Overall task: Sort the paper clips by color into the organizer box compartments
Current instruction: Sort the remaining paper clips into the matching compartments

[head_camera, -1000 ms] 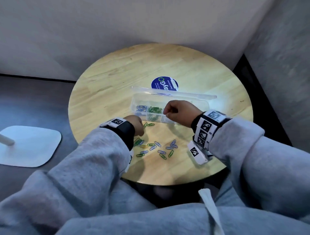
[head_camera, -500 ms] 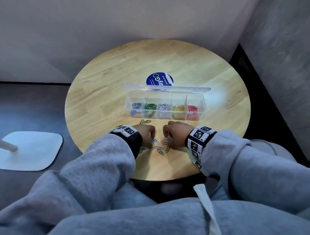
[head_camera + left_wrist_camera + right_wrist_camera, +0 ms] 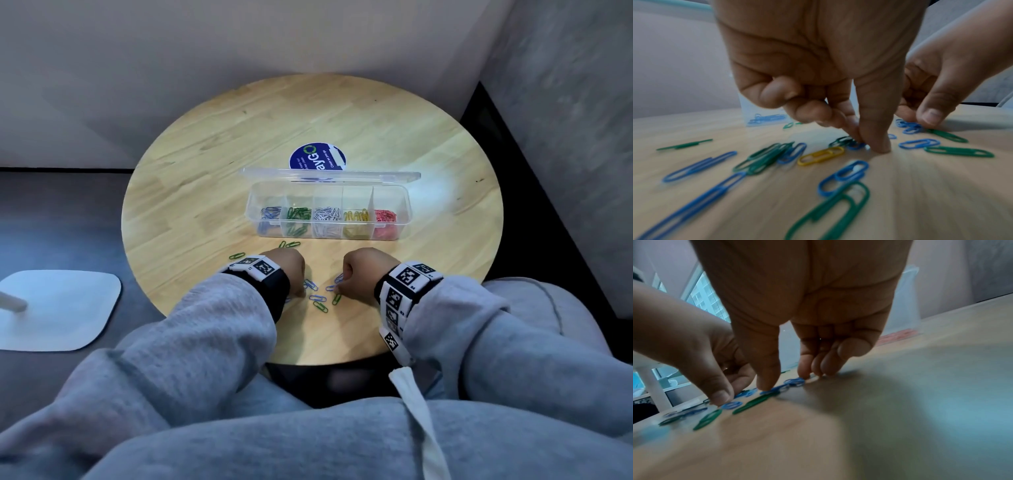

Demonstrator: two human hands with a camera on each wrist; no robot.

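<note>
Crowding both hands (image 3: 363, 270), loose clips (image 3: 320, 306) front the organizer box (image 3: 390, 192).

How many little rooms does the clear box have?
5, in a row in the organizer box. Left to right they hold blue, green, white, yellow and red clips.

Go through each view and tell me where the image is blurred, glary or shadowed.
Head view: sharp overall; a bright glare patch on the round wooden table right of the clear plastic organizer box.
Left wrist view: motion blur streaks the near blue and green paper clips; the yellow paper clip stays fairly crisp.
Right wrist view: heavily blurred; a broad dark shadow beneath the right hand.
</note>
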